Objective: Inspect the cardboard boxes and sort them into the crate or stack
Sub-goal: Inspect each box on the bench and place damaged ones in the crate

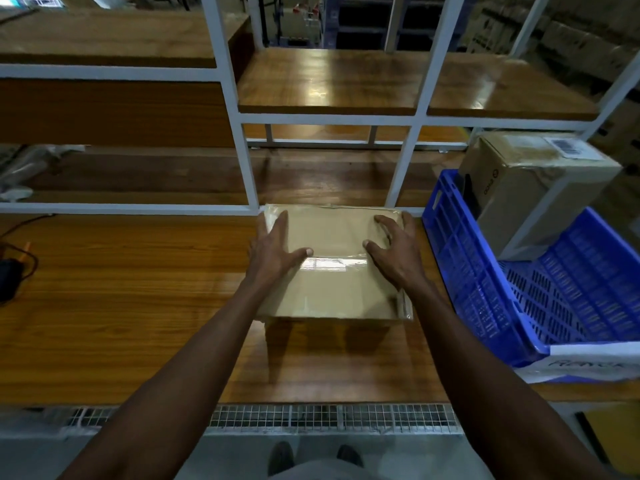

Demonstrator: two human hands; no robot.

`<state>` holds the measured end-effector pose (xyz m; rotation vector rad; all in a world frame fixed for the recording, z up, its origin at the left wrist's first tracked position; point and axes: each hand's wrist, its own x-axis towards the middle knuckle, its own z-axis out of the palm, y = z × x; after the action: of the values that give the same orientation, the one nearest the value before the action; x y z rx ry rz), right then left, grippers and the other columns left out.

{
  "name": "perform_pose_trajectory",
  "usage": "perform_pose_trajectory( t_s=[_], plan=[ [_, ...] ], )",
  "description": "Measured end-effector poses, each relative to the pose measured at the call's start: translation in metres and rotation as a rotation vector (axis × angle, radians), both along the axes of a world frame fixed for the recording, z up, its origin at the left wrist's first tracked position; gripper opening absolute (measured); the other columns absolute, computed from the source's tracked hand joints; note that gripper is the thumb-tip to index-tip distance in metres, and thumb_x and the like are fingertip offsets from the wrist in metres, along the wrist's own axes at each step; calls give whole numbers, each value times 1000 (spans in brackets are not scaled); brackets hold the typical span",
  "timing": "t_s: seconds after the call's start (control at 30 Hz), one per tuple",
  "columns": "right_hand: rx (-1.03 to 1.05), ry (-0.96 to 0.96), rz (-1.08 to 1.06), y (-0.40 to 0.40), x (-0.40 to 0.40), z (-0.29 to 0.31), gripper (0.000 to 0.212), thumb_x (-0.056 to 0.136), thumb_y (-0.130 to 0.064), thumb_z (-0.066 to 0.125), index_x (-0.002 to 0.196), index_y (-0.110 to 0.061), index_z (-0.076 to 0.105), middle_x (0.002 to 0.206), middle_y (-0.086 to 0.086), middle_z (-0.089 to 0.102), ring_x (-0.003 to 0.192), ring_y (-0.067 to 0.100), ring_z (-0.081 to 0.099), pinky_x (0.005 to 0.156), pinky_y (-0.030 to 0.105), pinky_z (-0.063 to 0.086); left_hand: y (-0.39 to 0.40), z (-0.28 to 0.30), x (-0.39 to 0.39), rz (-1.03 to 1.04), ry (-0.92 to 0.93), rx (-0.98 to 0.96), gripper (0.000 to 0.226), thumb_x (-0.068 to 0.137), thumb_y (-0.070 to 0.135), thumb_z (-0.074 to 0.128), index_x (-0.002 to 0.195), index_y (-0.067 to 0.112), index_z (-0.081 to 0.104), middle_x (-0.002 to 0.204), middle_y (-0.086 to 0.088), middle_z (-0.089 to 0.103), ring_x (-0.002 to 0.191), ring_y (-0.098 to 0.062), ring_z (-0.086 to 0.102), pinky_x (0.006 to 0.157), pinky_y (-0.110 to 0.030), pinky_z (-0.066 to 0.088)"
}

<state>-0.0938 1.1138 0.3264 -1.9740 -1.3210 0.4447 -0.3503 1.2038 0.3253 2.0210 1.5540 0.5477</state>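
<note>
Cardboard box, hands flat on top

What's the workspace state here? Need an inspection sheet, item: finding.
Surface: wooden workbench, glossy.
Job's things: taped cardboard box on bench; second cardboard box standing in blue crate, barcode label on top.
Clutter: crumpled plastic wrap at far left.
Hands: left hand and right hand flat on the taped box's top, fingers spread.
Cables: black cable at left edge.
Surroundings: white-framed shelving with wooden shelves.
</note>
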Motion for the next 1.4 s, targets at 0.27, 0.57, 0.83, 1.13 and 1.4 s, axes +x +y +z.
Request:
perform_pose_trajectory(
  t_s=[0.27,0.57,0.83,1.13,1.4],
  plan=[
    [-187,-68,33,22,2,-15,56,89,-49,74,142,-36,60,171,9,22,152,35,33,120,44,33,16,-11,21,37,93,-109,91,82,66,71,157,37,28,171,-10,3,147,-55,20,119,-63,16],
    [-400,-373,132,40,-15,3,58,93,-50,65,148,-33,51,164,8,33,155,41,18,122,63,16,20,-15,27,9,227,-75,76,85,67,67,149,41,35,170,-6,8,144,-53,26,116,-59,21],
    [-528,-384,212,55,-34,1,77,92,-63,61,160,-40,32,171,8,19,154,42,20,120,58,24,24,-4,37,-104,303,-29,59,91,55,66,144,37,46,168,-12,15,152,-45,11,119,-63,10],
    [-605,-379,269,50,-28,17,78,92,-63,62,160,-39,33,170,7,21,154,40,21,121,56,26,8,-12,43,-213,413,-12,69,94,70,50,156,48,31,171,-2,15,155,-44,3,119,-64,11],
    [-645,-308,234,12,-65,9,65,98,-52,62,157,-38,39,170,4,22,154,41,22,121,57,29,3,-3,43,-209,415,-18,68,94,67,54,155,44,35,170,-4,18,155,-42,7,119,-62,13]
  ],
)
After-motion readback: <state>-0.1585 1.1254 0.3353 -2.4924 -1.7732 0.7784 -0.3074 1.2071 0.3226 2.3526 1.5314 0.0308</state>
